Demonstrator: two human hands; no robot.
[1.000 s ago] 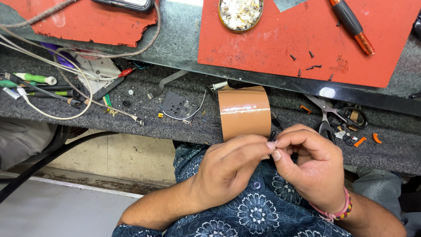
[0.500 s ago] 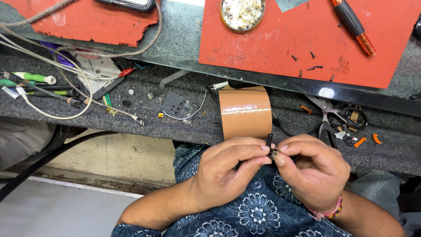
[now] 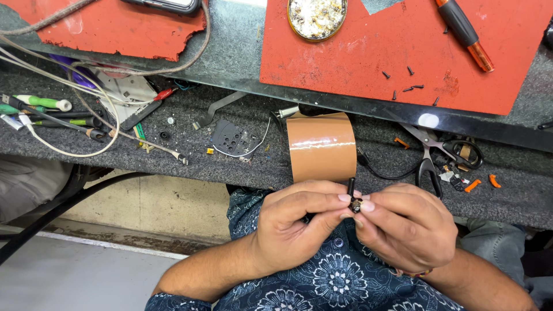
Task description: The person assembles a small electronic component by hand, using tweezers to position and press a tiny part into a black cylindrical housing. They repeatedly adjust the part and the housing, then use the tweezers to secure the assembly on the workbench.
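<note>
Head view: both hands meet low in the frame, in front of a dark blue flower-print shirt (image 3: pixel 322 282). The left hand (image 3: pixel 291 227) comes in from 8 o'clock, thumb and forefinger closed on a small dark part (image 3: pixel 355 205). The right hand (image 3: pixel 406 227) comes in from 4 o'clock, and its fingertips pinch the same part from the other side. A short black stem (image 3: pixel 351 185) rises from the part toward 12 o'clock, just above the fingertips. What kind of part it is I cannot tell; it is too small.

Directly at 12 o'clock from the hands a roll of brown tape (image 3: pixel 321 147) stands on edge on the grey bench (image 3: pixel 242 167), close to the knuckles but apart from them. At 2 o'clock from the hands lie scissors (image 3: pixel 438 152) with black handles, and past them a few orange scraps (image 3: pixel 481 183). At 10 o'clock from the hands sits a flat dark plate (image 3: pixel 233 138) with holes, a thin wire curling round it. Farther toward 9 o'clock run pale cables (image 3: pixel 69 152) and a green-handled tool (image 3: pixel 40 102).

On the raised shelf at 12 o'clock a red mat (image 3: pixel 357 52) carries loose black screws (image 3: pixel 403 80), a round tin (image 3: pixel 317 17) of small bits at its upper left, and an orange-and-black tool (image 3: pixel 464 34) toward 1 o'clock. A second, torn red mat (image 3: pixel 103 26) lies toward 11 o'clock.
</note>
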